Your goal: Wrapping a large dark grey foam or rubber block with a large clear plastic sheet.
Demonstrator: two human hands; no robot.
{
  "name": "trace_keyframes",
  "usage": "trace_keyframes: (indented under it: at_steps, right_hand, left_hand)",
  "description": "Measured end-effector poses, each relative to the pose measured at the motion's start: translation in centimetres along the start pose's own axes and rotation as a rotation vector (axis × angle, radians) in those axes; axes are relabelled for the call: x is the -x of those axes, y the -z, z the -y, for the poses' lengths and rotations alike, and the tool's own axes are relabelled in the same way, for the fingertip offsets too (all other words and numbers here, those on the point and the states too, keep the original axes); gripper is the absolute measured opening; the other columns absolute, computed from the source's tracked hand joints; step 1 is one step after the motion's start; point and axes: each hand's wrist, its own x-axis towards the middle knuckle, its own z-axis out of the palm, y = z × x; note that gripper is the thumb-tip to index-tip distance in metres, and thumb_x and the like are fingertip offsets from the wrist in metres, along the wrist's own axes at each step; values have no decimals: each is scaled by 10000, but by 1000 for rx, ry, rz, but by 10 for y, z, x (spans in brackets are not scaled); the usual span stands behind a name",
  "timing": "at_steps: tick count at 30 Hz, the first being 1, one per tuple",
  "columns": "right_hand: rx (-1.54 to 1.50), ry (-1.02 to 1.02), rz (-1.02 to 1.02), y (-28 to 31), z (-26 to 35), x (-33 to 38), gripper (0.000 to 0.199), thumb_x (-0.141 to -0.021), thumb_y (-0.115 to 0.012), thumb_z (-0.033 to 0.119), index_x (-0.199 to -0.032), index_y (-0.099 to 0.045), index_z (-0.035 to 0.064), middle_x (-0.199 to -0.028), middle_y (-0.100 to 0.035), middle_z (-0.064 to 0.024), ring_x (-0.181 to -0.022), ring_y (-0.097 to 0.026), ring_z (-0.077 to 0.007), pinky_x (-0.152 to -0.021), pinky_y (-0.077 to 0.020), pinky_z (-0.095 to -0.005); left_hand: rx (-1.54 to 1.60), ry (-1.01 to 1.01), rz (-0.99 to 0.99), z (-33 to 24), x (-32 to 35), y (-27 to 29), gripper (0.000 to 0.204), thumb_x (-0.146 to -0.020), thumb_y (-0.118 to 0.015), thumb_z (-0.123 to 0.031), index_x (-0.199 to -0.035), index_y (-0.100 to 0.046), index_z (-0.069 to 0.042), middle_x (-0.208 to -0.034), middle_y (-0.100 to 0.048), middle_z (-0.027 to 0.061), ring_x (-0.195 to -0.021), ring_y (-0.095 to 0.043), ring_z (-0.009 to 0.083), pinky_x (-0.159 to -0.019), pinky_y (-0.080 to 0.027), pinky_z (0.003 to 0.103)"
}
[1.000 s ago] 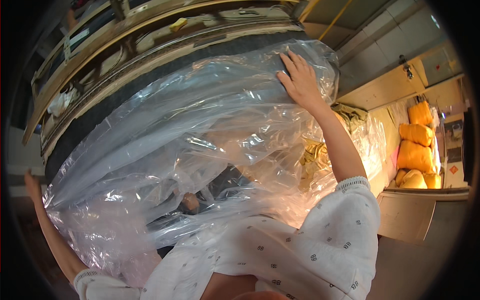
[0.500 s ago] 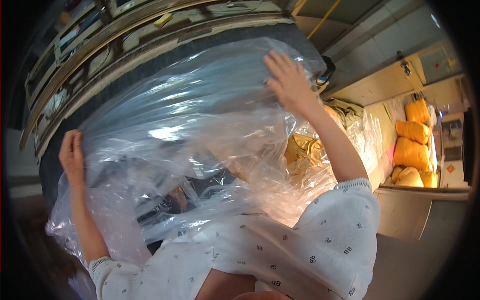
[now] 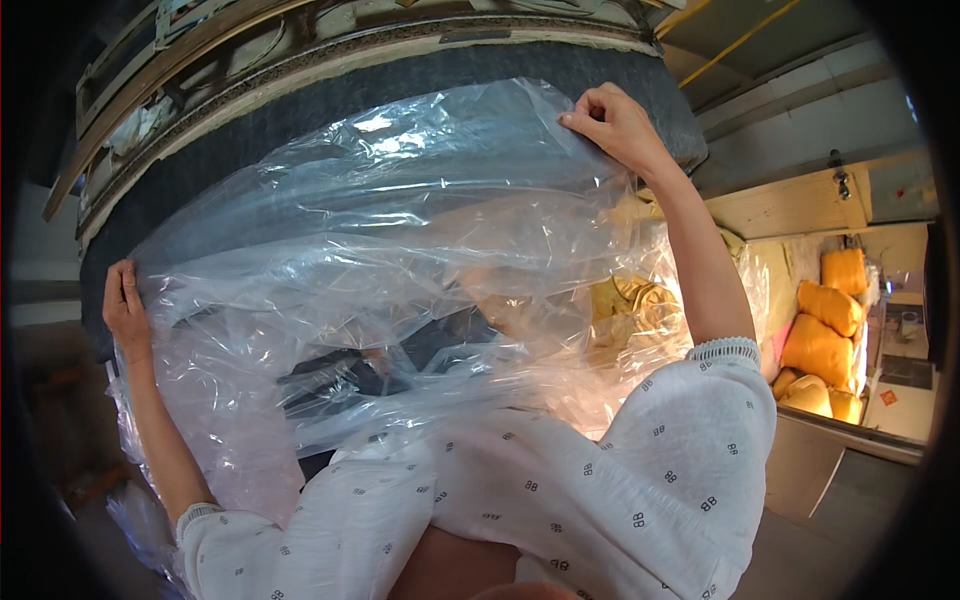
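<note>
left hand [image 3: 127, 312] lower now | both hands clamped on plastic sheet [image 3: 400, 260] | objects beneath blurred

A clear, glossy, crinkled plastic sheet [image 3: 400, 260] is noted over a matt dark felt-like panel [image 3: 420, 100]; rough wooden framing [image 3: 300, 40] is seen above it.

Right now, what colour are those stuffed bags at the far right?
Yellow-orange bags, seen best in the head view.

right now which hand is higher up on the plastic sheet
The right hand, pinching the clear plastic sheet at its top right edge. The left hand grips the sheet's left edge, much lower.
</note>
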Motion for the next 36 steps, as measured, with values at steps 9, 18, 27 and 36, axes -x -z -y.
trace_keyframes:
  at_steps: [9,18,27,36]
  right_hand:
    - [-1263,-268,265,30,12,7,421,-757,-698,223,-1098,-507,66,-989,-567,-34,-711,-472,-50,-629,-409,-180]
    - [-1508,-328,449,54,20,-5,387,-762,-690,166,-1092,-522,57,-780,-502,34,-651,-438,-41,-568,-349,-152]
    - [-727,466,-512,46,47,14,379,-707,-609,-79,-1048,-538,70,-902,-539,1,-841,-518,-97,-727,-436,-207]
    - [338,392,-262,-9,18,37,290,-829,-545,264,-1071,-592,112,-1259,-463,-53,-1180,-410,-252,-941,-325,-461]
  left_hand:
    - [66,-42,3,4,1,-6,166,-911,-489,-153,-940,-564,-7,-846,-580,41,-768,-520,103,-711,-418,217]
    - [94,-16,-16,11,-3,-7,171,-911,-491,-157,-961,-569,-13,-859,-584,36,-789,-522,99,-731,-413,205]
    - [40,-9,0,14,3,-6,175,-914,-484,-157,-972,-569,-16,-863,-583,33,-792,-520,97,-732,-411,206]
    - [37,-6,10,13,0,-7,187,-914,-485,-168,-966,-571,-10,-852,-580,35,-787,-515,92,-736,-408,204]
